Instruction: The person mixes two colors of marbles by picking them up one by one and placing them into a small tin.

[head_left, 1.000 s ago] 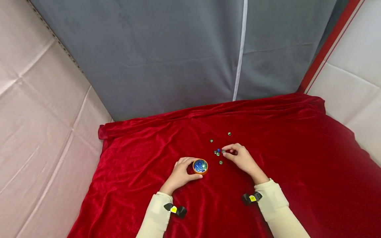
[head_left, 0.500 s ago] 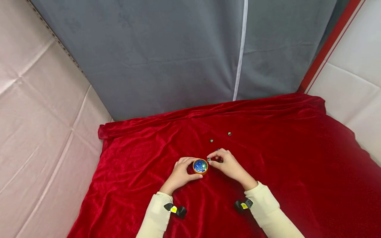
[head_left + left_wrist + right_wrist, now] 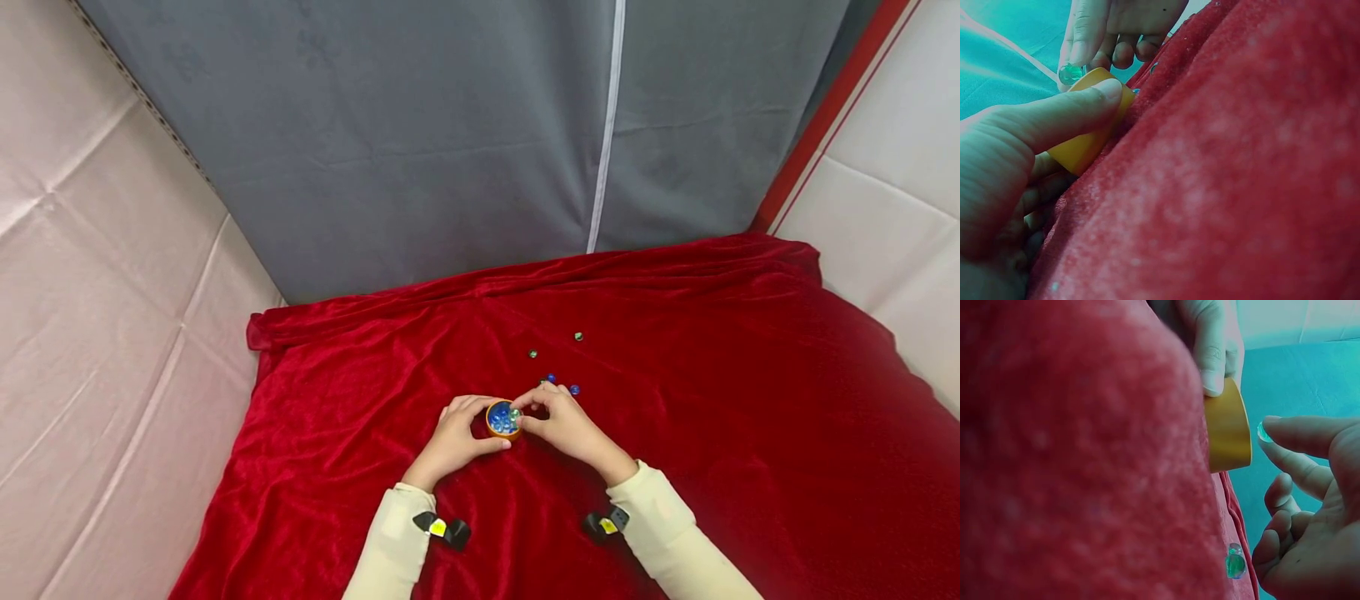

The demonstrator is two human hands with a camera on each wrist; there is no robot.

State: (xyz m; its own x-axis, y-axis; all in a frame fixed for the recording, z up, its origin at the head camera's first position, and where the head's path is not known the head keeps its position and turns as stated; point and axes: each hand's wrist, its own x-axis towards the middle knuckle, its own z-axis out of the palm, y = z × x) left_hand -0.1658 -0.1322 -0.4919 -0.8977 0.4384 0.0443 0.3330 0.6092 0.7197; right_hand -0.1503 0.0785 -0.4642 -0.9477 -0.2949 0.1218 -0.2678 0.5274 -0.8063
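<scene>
Your left hand grips the cup on the red cloth — blue marbles inside — while your right hand pinches a green marble just over the cup, loose marbles lying beyond.

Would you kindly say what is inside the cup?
Blue marbles show inside the cup. A green marble in the right hand hides part; anything beneath is covered.

Cream sleeves, black wrist cameras, yellow labels
</scene>
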